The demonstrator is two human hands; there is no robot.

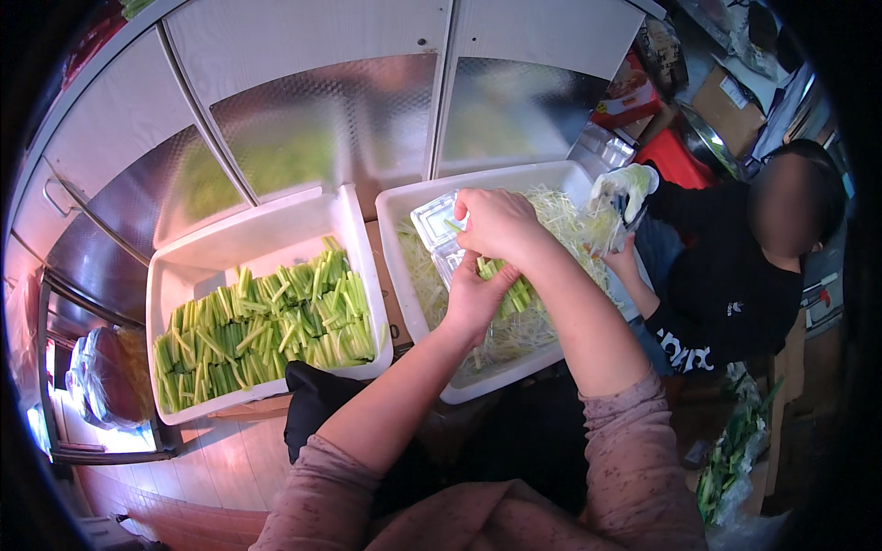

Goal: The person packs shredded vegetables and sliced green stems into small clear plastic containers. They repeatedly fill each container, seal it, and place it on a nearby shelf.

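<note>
My left hand (477,297) grips a clear plastic clamshell box (446,264) that holds a bundle of cut green stalks (511,289). The box's clear lid (433,219) stands open on the far side. Over the lid, my right hand (499,224) has a short piece of green stalk (452,226) at its thumb and fingertips. Both hands are above a white plastic tub (482,387) of pale shredded vegetable (551,206). To the left, another white tub (160,265) contains rows of cut green stalks (269,310).
On the right, a person in a black top (730,275) reaches to the tub with a gloved hand (626,187) and a bare hand (623,260). Cabinet doors (317,41) rise behind the tubs. Leafy greens in plastic (734,448) lie at lower right. A wrapped bundle (103,379) sits at left.
</note>
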